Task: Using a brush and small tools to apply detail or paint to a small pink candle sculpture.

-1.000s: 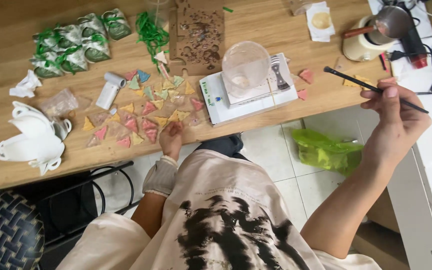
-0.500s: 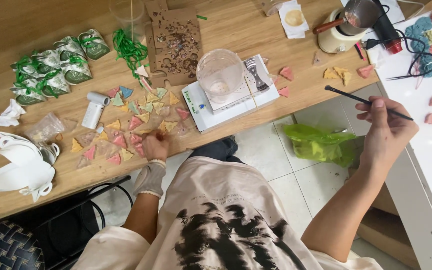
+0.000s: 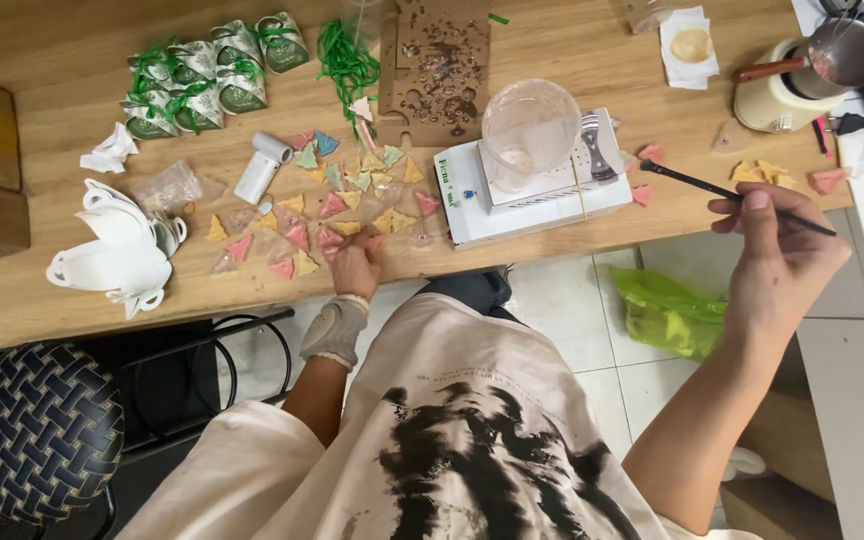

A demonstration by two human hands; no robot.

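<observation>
My left hand (image 3: pixel 357 265), with a grey wrap at the wrist, rests curled at the near edge of a scatter of small pink, yellow and green triangular pieces (image 3: pixel 332 205) on the wooden table (image 3: pixel 72 310). Its fingertips touch the pieces; a grip is not visible. My right hand (image 3: pixel 777 250) is raised off the table's right end and pinches a thin black stick (image 3: pixel 722 192), whose tip points left toward a white scale (image 3: pixel 552 200). A clear plastic cup (image 3: pixel 530 125) stands on the scale.
At the back lie green wrapped packets (image 3: pixel 212 75), green ribbons (image 3: pixel 347 60) and a stained cardboard sheet (image 3: pixel 442 60). White moulded shells (image 3: pixel 117 250) lie left, a cream pot (image 3: pixel 782 95) right. A woven stool (image 3: pixel 37 430) and a green bag (image 3: pixel 667 310) are on the floor.
The view has shifted across the table. My right hand with the stick has come down and nearer the table edge. My left hand stays at the triangular pieces.
</observation>
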